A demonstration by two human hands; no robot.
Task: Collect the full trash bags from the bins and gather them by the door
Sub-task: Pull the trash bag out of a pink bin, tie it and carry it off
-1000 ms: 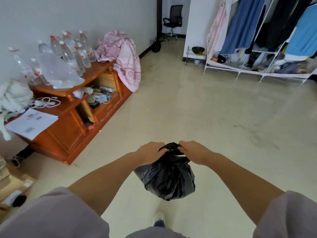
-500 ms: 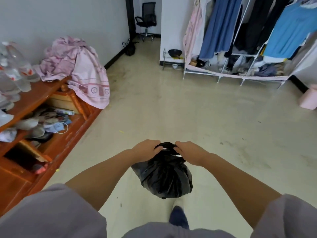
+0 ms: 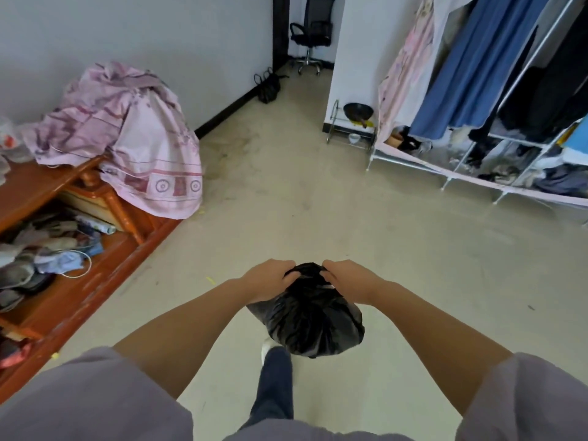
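A full black trash bag (image 3: 313, 323) hangs in front of me above the pale floor. My left hand (image 3: 269, 279) grips the left side of its gathered top, fingers curled into the plastic. My right hand (image 3: 348, 280) grips the right side of the same neck. The two hands sit close together with the bunched plastic between them. My leg and shoe (image 3: 273, 374) show under the bag.
A wooden cabinet (image 3: 79, 281) with cluttered shelves runs along the left wall, with a pink cloth (image 3: 140, 148) draped over it. A clothes rack (image 3: 496, 100) stands at the right. Ahead, a doorway shows an office chair (image 3: 310, 30); a black handbag (image 3: 269, 85) sits by the wall.
I have walked forward along the cabinet; the bottles have left the view and the doorway is closer. Both hands keep their hold on the bag's top.
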